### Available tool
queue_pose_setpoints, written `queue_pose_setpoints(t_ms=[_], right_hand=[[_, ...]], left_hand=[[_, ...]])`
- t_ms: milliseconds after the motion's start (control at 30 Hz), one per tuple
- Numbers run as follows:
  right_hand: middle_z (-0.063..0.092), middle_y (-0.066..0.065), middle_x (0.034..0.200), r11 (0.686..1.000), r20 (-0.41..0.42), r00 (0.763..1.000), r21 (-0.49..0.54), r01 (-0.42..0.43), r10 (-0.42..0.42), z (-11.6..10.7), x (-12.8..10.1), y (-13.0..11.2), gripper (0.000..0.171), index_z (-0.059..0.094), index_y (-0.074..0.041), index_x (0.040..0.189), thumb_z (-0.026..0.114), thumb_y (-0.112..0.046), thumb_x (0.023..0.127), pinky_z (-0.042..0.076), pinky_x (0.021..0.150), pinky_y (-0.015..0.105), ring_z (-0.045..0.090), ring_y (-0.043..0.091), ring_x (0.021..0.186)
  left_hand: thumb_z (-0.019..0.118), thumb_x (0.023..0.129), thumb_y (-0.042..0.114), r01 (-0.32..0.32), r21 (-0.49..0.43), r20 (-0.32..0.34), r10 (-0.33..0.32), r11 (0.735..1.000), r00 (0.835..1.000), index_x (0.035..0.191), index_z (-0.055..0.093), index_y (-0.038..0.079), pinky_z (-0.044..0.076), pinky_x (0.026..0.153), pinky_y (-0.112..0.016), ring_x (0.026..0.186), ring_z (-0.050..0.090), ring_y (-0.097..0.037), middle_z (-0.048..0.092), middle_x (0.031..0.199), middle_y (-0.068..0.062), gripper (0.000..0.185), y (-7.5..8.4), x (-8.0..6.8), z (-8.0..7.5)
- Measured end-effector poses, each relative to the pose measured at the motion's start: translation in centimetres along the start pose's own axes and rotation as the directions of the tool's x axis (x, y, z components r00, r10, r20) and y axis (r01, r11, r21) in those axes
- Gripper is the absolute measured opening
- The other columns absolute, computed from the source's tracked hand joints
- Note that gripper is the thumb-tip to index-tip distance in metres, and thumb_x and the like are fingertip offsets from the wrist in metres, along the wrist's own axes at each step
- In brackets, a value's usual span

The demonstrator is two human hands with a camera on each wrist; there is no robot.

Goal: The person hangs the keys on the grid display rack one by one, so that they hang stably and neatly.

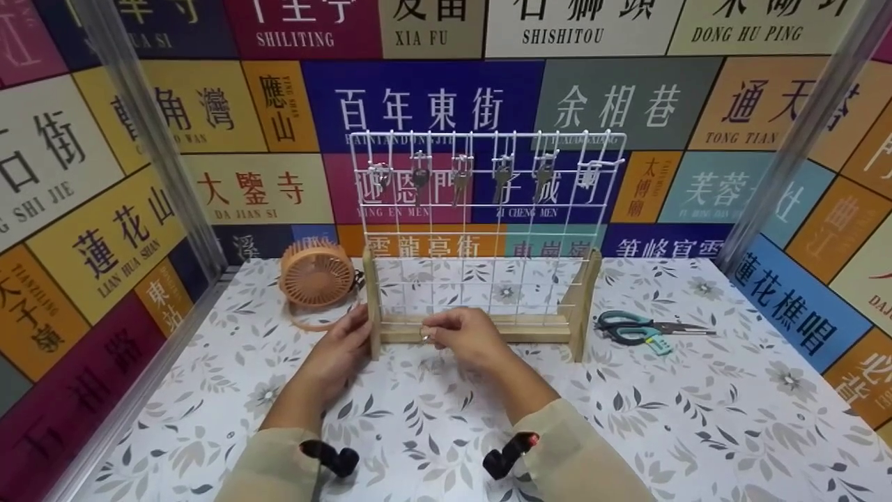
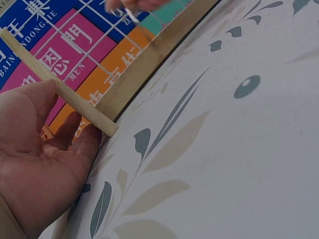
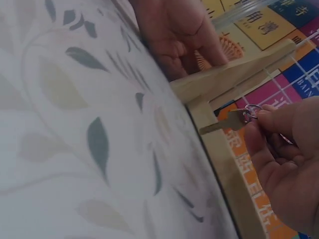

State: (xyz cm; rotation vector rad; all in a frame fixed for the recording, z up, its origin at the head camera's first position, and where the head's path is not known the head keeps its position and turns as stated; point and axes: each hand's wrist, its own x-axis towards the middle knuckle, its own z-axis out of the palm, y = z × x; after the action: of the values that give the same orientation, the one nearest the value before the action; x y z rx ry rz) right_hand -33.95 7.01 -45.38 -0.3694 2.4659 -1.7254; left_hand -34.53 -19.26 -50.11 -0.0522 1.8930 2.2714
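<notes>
While the left hand (image 1: 341,348) rests open against the rack (image 1: 481,328), the right hand (image 1: 460,338) pinches 1 key (image 3: 227,122), light, stiff, best held by its ring.

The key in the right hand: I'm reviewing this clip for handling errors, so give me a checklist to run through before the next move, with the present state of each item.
1. Key pinched firmly at its ring end by the right hand: ok.
2. Key blade free, pointing away from the fingers: ok.
3. Left hand steadying the rack's left wooden post: ok, fingers rest against it.
4. Wire rack upright on its wooden base: ok.
5. A free hook at the rack's top right: cannot tell, too small.
6. Scissors away from both hands: ok.
</notes>
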Motion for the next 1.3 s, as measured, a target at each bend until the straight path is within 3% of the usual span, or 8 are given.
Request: queue_pose_setpoints(t_ms=[133, 333, 633, 833, 933, 1100, 1300], right_hand=[[0.080, 0.011, 0.111, 0.992, -0.035, 0.999, 0.121, 0.026, -0.022, -1.5, -0.9, -2.6, 0.019, 0.081, -0.009, 0.118, 0.072, -0.010, 0.102, 0.065, 0.089, 0.035, 0.076, 0.018, 0.092], [0.079, 0.008, 0.107, 0.970, -0.101, 0.992, 0.226, 0.092, -0.071, -4.4, -2.4, -5.2, 0.021, 0.080, -0.004, 0.120, 0.070, -0.005, 0.102, 0.064, 0.086, 0.029, 0.074, 0.016, 0.089], [0.077, 0.002, 0.109, 0.957, -0.199, 0.970, 0.225, 0.185, -0.141, -10.9, -5.1, -8.4, 0.027, 0.074, -0.002, 0.129, 0.070, -0.011, 0.104, 0.065, 0.093, 0.027, 0.074, 0.015, 0.095], [0.077, 0.003, 0.110, 0.947, -0.330, 0.921, 0.169, 0.273, -0.207, -15.2, -6.9, -10.4, 0.026, 0.074, -0.005, 0.129, 0.069, -0.014, 0.105, 0.063, 0.096, 0.024, 0.075, 0.015, 0.097], [0.076, 0.006, 0.111, 0.908, -0.409, 0.884, 0.239, 0.343, -0.227, -16.8, -7.6, -11.4, 0.026, 0.074, -0.004, 0.128, 0.070, -0.012, 0.104, 0.063, 0.097, 0.025, 0.075, 0.018, 0.100], [0.070, 0.013, 0.115, 0.803, -0.526, 0.818, 0.371, 0.467, -0.233, -18.8, -8.5, -13.1, 0.032, 0.073, 0.001, 0.128, 0.077, -0.013, 0.099, 0.064, 0.094, 0.024, 0.071, 0.022, 0.101], [0.070, 0.014, 0.114, 0.738, -0.580, 0.775, 0.402, 0.542, -0.253, -20.2, -8.6, -15.0, 0.039, 0.072, 0.005, 0.126, 0.083, -0.014, 0.094, 0.064, 0.087, 0.024, 0.067, 0.023, 0.097]], left_hand=[[0.055, 0.113, 0.021, -0.019, 0.012, 0.008, 0.019, 1.000, 1.000, 0.166, 0.038, 0.024, 0.030, 0.134, -0.046, 0.162, 0.035, -0.029, 0.036, 0.173, -0.003, 0.056, -0.1, 0.0, 0.0], [0.056, 0.112, 0.021, -0.036, 0.037, 0.001, 0.036, 0.999, 0.999, 0.167, 0.038, 0.022, 0.029, 0.135, -0.046, 0.163, 0.034, -0.030, 0.035, 0.175, -0.004, 0.057, 0.0, -0.1, 0.1], [0.057, 0.112, 0.022, -0.014, 0.027, -0.003, 0.014, 1.000, 1.000, 0.165, 0.041, 0.025, 0.029, 0.135, -0.044, 0.162, 0.035, -0.027, 0.037, 0.173, -0.001, 0.055, 0.0, -0.1, 0.0], [0.057, 0.112, 0.022, 0.006, 0.013, -0.004, -0.006, 1.000, 1.000, 0.164, 0.042, 0.027, 0.030, 0.135, -0.044, 0.163, 0.034, -0.027, 0.037, 0.173, 0.001, 0.055, 0.3, -0.2, 0.0], [0.058, 0.112, 0.021, 0.009, -0.005, -0.005, -0.009, 1.000, 1.000, 0.164, 0.043, 0.027, 0.031, 0.134, -0.044, 0.162, 0.035, -0.027, 0.038, 0.173, 0.000, 0.055, 0.3, -0.2, 0.1], [0.056, 0.112, 0.020, -0.003, -0.002, 0.003, 0.003, 1.000, 1.000, 0.164, 0.042, 0.025, 0.031, 0.134, -0.045, 0.162, 0.036, -0.028, 0.038, 0.172, -0.002, 0.054, 0.0, -0.2, 0.1], [0.055, 0.113, 0.021, -0.039, 0.026, 0.007, 0.038, 0.999, 0.999, 0.164, 0.043, 0.022, 0.032, 0.134, -0.045, 0.160, 0.039, -0.030, 0.040, 0.170, -0.004, 0.052, 0.0, 0.0, 0.1]])
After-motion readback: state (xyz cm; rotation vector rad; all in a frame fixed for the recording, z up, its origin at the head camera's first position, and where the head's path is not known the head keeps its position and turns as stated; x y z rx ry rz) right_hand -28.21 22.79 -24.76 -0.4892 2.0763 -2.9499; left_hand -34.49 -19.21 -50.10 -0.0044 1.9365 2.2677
